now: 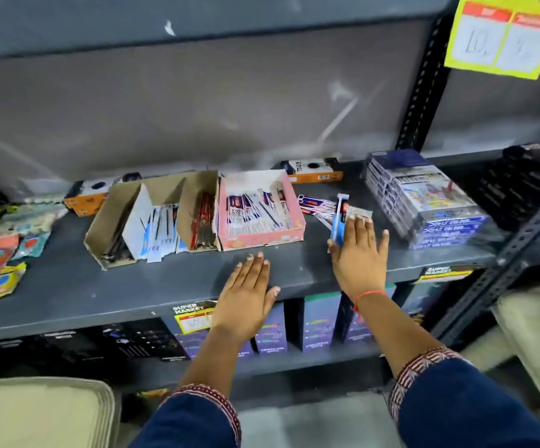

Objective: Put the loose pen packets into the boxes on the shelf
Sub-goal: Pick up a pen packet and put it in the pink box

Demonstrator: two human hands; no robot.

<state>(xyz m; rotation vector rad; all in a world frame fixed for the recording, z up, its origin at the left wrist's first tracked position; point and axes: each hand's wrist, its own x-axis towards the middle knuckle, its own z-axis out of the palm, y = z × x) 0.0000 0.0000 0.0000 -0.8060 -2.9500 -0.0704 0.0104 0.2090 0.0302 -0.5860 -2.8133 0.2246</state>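
A pink open box (289, 232) on the grey shelf (133, 286) holds several red, white and blue pen packets. To its left stand brown cardboard boxes (100, 234) with more pens and packets. Loose pen packets (315, 205) lie on the shelf just right of the pink box. My right hand (360, 253) reaches over them. A blue pen packet (339, 221) stands on edge, pinched between its thumb and fingers. Its fingertips also touch a small clear packet (359, 212). My left hand (246, 295) lies flat and holds nothing, at the shelf's front edge below the pink box.
A stack of wrapped blue boxes (423, 202) stands at the right of the shelf. Orange and black boxes (313, 171) lie along the back wall. Colourful sachets (3, 250) are scattered at the far left. Purple cartons (322, 321) fill the shelf below.
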